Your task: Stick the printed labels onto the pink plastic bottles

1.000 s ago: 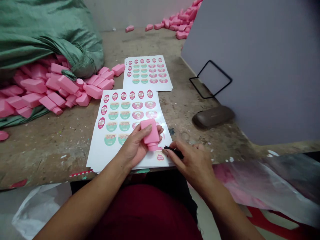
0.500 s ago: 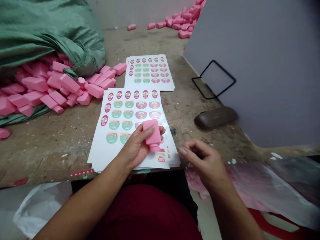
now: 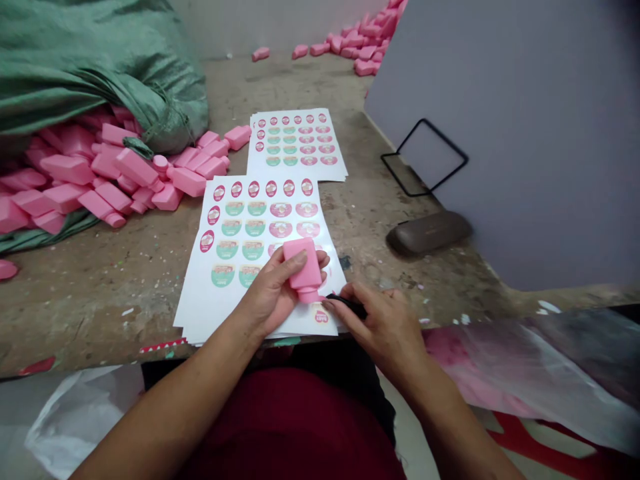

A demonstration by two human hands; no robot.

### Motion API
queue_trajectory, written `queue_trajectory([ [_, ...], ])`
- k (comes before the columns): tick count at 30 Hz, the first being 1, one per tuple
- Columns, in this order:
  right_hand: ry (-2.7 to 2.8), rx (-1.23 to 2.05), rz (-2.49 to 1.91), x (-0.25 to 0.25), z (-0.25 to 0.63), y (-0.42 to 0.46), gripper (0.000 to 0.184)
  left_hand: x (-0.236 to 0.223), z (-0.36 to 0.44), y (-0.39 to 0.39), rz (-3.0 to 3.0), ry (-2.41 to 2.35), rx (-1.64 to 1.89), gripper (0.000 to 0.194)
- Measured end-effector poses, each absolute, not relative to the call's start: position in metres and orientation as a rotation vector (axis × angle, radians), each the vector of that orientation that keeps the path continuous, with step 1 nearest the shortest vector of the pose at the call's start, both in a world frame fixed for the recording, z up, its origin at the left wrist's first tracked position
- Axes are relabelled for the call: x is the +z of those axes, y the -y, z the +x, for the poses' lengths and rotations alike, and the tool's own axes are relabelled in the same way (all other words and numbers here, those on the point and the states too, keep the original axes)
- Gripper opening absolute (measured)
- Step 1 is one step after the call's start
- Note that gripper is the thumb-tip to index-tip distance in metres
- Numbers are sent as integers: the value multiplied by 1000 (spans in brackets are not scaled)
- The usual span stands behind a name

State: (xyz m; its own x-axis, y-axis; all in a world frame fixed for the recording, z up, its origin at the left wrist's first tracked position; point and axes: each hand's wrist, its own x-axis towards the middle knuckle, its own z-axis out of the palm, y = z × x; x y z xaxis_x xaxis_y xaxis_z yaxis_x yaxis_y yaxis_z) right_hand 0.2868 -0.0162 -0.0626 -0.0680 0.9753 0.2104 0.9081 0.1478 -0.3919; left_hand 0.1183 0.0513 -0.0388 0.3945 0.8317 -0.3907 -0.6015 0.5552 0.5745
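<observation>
Over a stack of label sheets (image 3: 192, 313), a person's left hand (image 3: 267, 298) closes around a pink plastic bottle (image 3: 303, 267), its cap just beside the right hand (image 3: 380, 327), which pinches a small black object (image 3: 347, 304). Loose pink bottles (image 3: 135, 170) heap beyond the left hand.

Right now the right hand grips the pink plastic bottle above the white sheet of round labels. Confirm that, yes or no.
No, the hand is wrong. The head view shows the left hand, not the right hand, gripping the pink plastic bottle above the white sheet of round labels.
</observation>
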Motion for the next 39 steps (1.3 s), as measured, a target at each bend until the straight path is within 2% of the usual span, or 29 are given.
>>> queue_trajectory([
  [5, 1965, 312, -1808, -60, 292, 15, 30, -38, 119, -52, 368, -700, 929, 30],
  [21, 2085, 135, -1732, -56, 286, 10, 24, -37, 119, -52, 364, -707, 929, 27],
  [24, 1968, 341, -1784, -54, 285, 8, 23, -38, 119, -52, 351, -715, 930, 26],
  [28, 1470, 968, -1657, -49, 290, 10, 32, -39, 117, -53, 291, -726, 934, 25],
  [30, 1178, 1154, -1540, -44, 293, 12, 35, -38, 117, -54, 292, -734, 928, 25],
  [33, 1047, 1196, -1455, -32, 295, 10, 33, -33, 116, -52, 367, -763, 907, 33],
  [36, 1186, 1195, -1430, -17, 291, 3, 26, -23, 114, -47, 464, -771, 883, 47],
  [39, 1311, 1176, -1428, -6, 285, -3, 24, -14, 110, -38, 496, -774, 864, 50],
])
